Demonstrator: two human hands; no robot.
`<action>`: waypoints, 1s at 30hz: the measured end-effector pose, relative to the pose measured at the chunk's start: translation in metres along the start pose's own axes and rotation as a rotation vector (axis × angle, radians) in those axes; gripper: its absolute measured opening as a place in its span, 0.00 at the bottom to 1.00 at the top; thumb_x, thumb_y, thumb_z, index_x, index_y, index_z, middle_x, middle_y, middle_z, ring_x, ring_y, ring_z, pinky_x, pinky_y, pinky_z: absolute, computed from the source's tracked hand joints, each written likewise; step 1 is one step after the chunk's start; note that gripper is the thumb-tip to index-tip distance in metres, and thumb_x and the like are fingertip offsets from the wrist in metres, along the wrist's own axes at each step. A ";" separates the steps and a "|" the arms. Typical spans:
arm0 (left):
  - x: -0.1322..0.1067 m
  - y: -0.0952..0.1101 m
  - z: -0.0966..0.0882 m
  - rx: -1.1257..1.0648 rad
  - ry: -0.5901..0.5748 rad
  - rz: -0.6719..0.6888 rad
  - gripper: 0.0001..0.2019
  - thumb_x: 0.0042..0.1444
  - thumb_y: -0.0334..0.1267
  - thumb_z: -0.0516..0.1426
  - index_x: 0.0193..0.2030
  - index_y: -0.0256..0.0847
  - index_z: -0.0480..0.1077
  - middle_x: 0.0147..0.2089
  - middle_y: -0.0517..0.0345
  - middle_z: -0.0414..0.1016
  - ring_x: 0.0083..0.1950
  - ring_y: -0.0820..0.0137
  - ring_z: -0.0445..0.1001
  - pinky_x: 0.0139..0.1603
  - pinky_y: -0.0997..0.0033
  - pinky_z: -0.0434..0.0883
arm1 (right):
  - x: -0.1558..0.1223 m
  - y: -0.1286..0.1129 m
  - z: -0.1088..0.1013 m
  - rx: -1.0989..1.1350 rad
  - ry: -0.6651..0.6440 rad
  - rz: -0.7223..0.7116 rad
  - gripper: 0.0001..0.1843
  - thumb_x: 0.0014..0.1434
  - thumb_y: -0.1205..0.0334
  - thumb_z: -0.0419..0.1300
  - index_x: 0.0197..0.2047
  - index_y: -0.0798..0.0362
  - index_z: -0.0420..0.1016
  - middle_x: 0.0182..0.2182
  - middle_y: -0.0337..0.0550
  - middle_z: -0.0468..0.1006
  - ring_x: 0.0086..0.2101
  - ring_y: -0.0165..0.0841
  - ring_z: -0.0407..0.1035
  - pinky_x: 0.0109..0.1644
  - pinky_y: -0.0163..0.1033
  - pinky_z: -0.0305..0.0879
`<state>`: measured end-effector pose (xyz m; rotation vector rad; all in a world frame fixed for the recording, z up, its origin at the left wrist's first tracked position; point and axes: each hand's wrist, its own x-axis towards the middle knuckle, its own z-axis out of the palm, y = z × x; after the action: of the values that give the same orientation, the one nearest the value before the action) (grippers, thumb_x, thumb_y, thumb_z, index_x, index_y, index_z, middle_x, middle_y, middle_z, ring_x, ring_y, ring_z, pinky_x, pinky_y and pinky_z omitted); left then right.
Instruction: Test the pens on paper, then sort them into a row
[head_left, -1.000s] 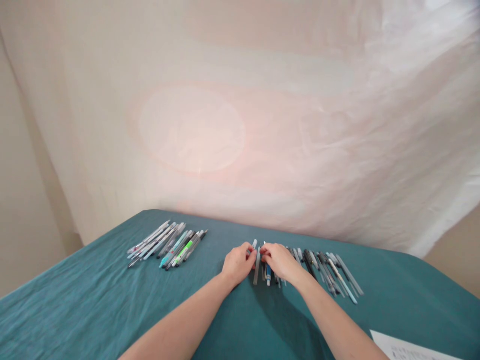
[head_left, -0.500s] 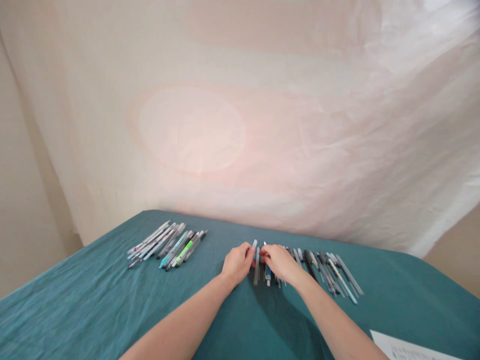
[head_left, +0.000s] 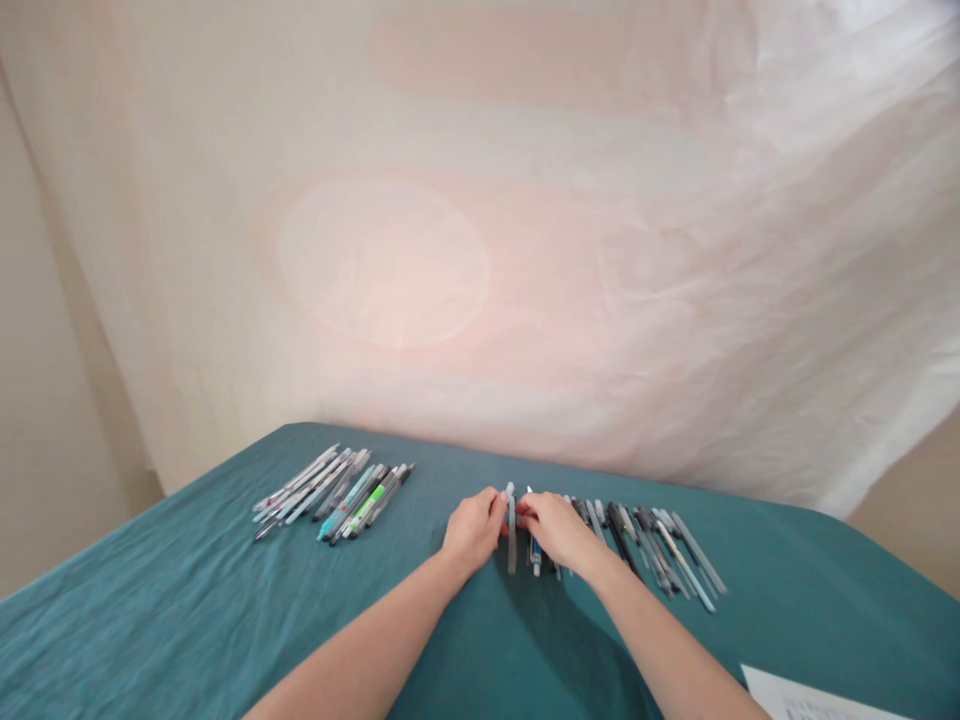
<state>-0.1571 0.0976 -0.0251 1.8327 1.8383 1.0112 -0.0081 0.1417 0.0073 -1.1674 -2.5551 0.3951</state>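
Note:
Near the front middle of the cloth, my left hand [head_left: 474, 526] is closed with its thumb and fingertips at a slim grey pen [head_left: 511, 545] that points away from me. My right hand [head_left: 556, 530] faces it from the right, fingers curled and tips close to the same pen; what they pinch, if anything, is hidden. A blue pen [head_left: 535, 556] shows partly under the right hand. More pens lie beneath and beyond that hand, partly covered by it. To the right they continue as a row of mostly grey and black pens [head_left: 660, 555].
At the left, another group of pens [head_left: 300, 490] lies slanted, with a bright green one [head_left: 367, 510] in it. A teal cloth [head_left: 187, 600] covers the table. A white paper [head_left: 802, 697] lies at the front right. Pale sheeting [head_left: 480, 250] hangs behind.
The grey pen between my hands stands straighter and nearer my left fingertips. My right hand has shifted slightly left. The pen groups at both sides keep their places.

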 end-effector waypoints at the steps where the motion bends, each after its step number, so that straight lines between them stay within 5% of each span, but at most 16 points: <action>1: 0.000 0.000 0.000 -0.004 0.002 0.000 0.23 0.59 0.51 0.36 0.33 0.41 0.65 0.25 0.62 0.73 0.20 0.76 0.67 0.26 0.77 0.60 | 0.000 0.000 0.000 0.002 0.001 -0.001 0.10 0.52 0.68 0.53 0.34 0.51 0.74 0.34 0.42 0.77 0.39 0.33 0.69 0.41 0.32 0.57; 11: 0.005 -0.001 -0.005 -0.093 0.047 -0.042 0.20 0.60 0.48 0.37 0.36 0.39 0.65 0.27 0.58 0.72 0.23 0.75 0.69 0.27 0.76 0.63 | 0.000 0.001 0.000 0.025 0.004 0.001 0.09 0.53 0.67 0.53 0.34 0.51 0.74 0.33 0.42 0.77 0.37 0.33 0.69 0.40 0.33 0.57; 16: 0.012 -0.011 -0.033 0.341 0.162 -0.125 0.19 0.55 0.40 0.48 0.53 0.39 0.55 0.43 0.49 0.70 0.41 0.66 0.71 0.41 0.70 0.64 | -0.002 0.000 -0.004 0.027 0.032 -0.003 0.10 0.54 0.65 0.52 0.36 0.50 0.74 0.30 0.40 0.77 0.36 0.34 0.67 0.39 0.34 0.56; 21: 0.019 -0.032 -0.069 0.758 0.212 -0.284 0.12 0.56 0.33 0.45 0.46 0.34 0.60 0.47 0.40 0.64 0.49 0.59 0.66 0.45 0.63 0.63 | -0.007 -0.005 -0.004 0.059 0.047 -0.013 0.10 0.54 0.64 0.52 0.37 0.50 0.74 0.30 0.41 0.77 0.36 0.33 0.67 0.40 0.34 0.56; 25: 0.020 -0.044 -0.085 0.826 0.230 -0.392 0.14 0.56 0.27 0.38 0.45 0.30 0.60 0.46 0.36 0.64 0.45 0.62 0.69 0.42 0.65 0.65 | -0.009 -0.011 -0.004 0.065 0.047 -0.031 0.10 0.55 0.63 0.52 0.36 0.50 0.73 0.30 0.41 0.76 0.36 0.33 0.66 0.40 0.34 0.56; 30: 0.019 -0.053 -0.083 0.811 0.191 -0.427 0.16 0.55 0.25 0.38 0.44 0.29 0.61 0.43 0.34 0.68 0.43 0.62 0.71 0.40 0.66 0.67 | -0.011 -0.015 -0.003 0.040 0.047 -0.059 0.10 0.56 0.63 0.51 0.36 0.50 0.73 0.29 0.40 0.76 0.35 0.33 0.66 0.39 0.34 0.56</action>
<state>-0.2542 0.1017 -0.0004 1.5929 2.8805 0.2927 -0.0102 0.1241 0.0134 -1.0715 -2.5227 0.3981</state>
